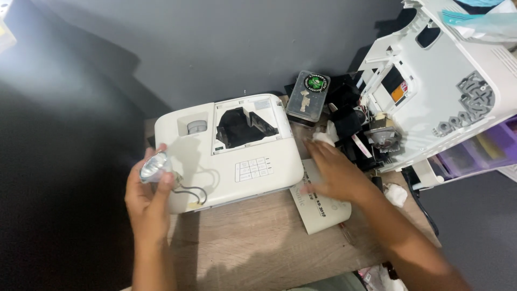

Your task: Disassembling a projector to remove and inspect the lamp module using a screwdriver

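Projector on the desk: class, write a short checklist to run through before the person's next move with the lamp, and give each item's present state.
1. Left hand has a firm hold on the reflector lamp: ok.
2. Lamp wires hang free, not snagged: cannot tell.
3. Lamp bay of the white projector is uncovered: ok.
4. Projector sits flat on the wooden desk: ok.
5. Right hand is free: cannot tell, blurred, over the white cover panel.
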